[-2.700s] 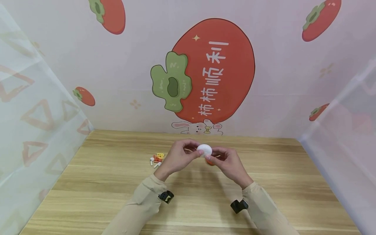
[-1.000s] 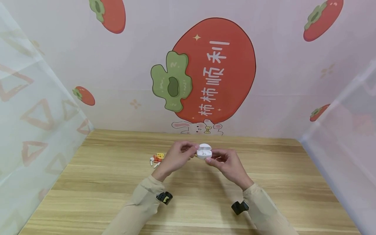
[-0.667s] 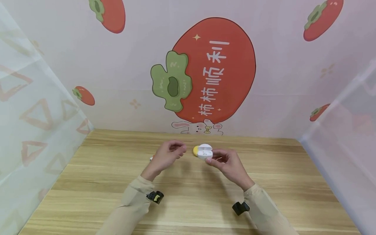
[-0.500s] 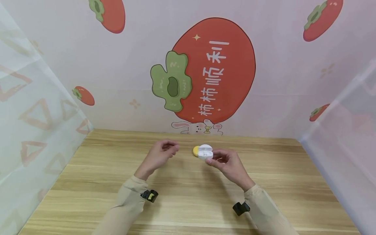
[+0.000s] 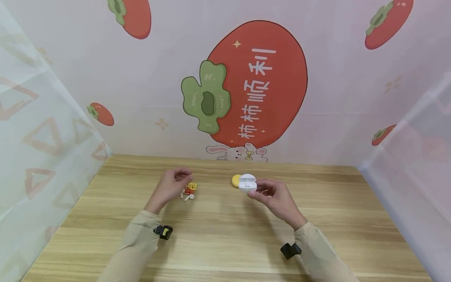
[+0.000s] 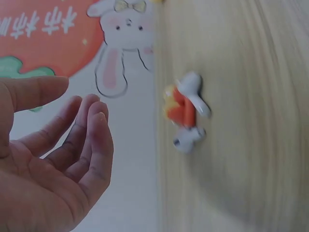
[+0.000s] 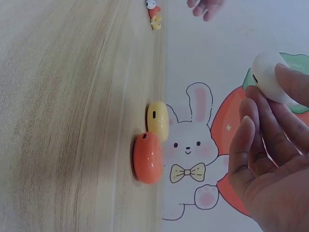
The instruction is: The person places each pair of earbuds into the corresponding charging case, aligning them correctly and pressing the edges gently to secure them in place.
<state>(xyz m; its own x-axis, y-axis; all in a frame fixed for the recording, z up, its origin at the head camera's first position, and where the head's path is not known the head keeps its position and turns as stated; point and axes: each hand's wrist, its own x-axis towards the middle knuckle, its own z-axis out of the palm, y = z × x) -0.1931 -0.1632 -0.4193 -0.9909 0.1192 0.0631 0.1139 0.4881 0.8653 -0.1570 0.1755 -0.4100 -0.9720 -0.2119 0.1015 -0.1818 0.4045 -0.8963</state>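
Right grip [image 5: 276,197] is pinching white case [image 5: 248,187], lid [image 5: 248,177] raised | left grip [image 5: 167,190] is hovering empty, loosely curled, near buds [image 6: 188,113] | buds probably handling light, slippery; stems [image 6: 200,105] suiting a pinch

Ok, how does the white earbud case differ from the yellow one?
The white case is open, while the yellow case looks shut. The right hand holds the white case; the yellow case rests on the table. Both are rounded, with a small dark slot.

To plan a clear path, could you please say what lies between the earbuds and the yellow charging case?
Bare wooden tabletop lies between the earbuds and yellow charging case in the head view.
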